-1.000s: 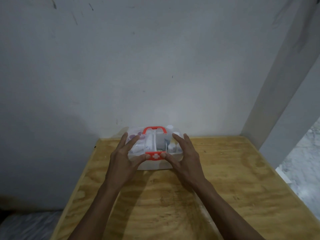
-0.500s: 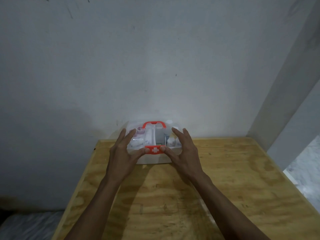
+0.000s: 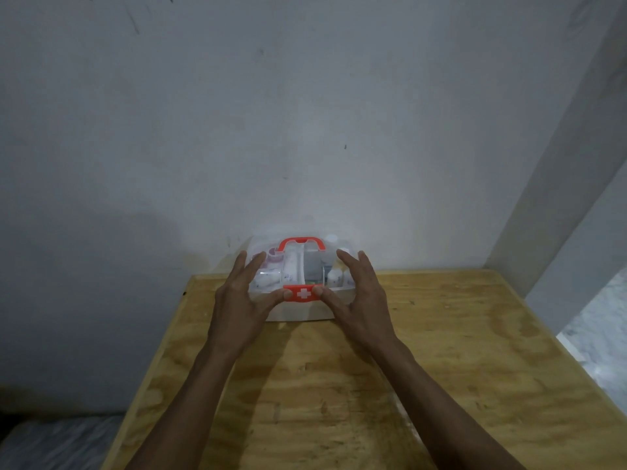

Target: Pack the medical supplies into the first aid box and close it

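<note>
The first aid box (image 3: 298, 313) is clear plastic and stands at the far edge of the wooden table, against the wall. Its lid is down, with a red handle (image 3: 301, 242) on top and a red latch (image 3: 303, 294) bearing a white cross at the front. Several small supplies show through the lid. My left hand (image 3: 242, 300) lies on the left part of the lid with fingers straight, thumb pressing the latch's left end. My right hand (image 3: 359, 296) mirrors it on the right, thumb at the latch's right end.
The plywood table (image 3: 441, 351) stretches toward me from the box. A grey wall rises right behind the box, and a pillar (image 3: 559, 198) stands at the table's far right corner. The floor drops away past both side edges.
Both hands stay on the lid with thumbs at the latch. The box sits in the same spot; only the view has shifted slightly.
</note>
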`<state>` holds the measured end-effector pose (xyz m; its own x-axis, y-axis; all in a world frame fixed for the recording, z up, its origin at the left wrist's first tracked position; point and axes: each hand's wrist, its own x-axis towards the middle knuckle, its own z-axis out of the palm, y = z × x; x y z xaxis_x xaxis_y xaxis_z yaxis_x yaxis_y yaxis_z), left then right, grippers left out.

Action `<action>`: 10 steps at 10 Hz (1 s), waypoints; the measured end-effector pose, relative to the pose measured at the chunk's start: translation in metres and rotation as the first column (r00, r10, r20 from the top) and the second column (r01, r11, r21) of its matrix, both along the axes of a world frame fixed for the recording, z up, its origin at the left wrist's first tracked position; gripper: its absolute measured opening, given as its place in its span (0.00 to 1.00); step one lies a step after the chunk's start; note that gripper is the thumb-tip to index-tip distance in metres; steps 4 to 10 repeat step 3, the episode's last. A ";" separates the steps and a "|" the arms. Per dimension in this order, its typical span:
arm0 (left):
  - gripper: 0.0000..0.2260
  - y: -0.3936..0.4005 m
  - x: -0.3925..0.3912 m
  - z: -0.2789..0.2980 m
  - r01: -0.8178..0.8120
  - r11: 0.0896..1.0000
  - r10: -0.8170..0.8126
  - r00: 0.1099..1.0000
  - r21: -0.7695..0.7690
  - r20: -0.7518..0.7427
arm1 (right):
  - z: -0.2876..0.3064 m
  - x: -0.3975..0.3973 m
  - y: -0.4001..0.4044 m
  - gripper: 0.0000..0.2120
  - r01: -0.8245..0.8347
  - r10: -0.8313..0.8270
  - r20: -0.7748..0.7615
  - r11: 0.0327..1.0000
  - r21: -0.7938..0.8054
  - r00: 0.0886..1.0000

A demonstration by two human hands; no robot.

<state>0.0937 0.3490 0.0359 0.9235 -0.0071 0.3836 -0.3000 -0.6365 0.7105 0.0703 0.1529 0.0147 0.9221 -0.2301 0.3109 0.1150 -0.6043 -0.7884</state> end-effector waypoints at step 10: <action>0.37 0.000 0.002 -0.001 0.008 1.000 -0.008 1.000 0.012 -0.010 | 0.003 -0.004 0.002 0.38 0.002 -0.002 -0.006 1.000 0.007 1.000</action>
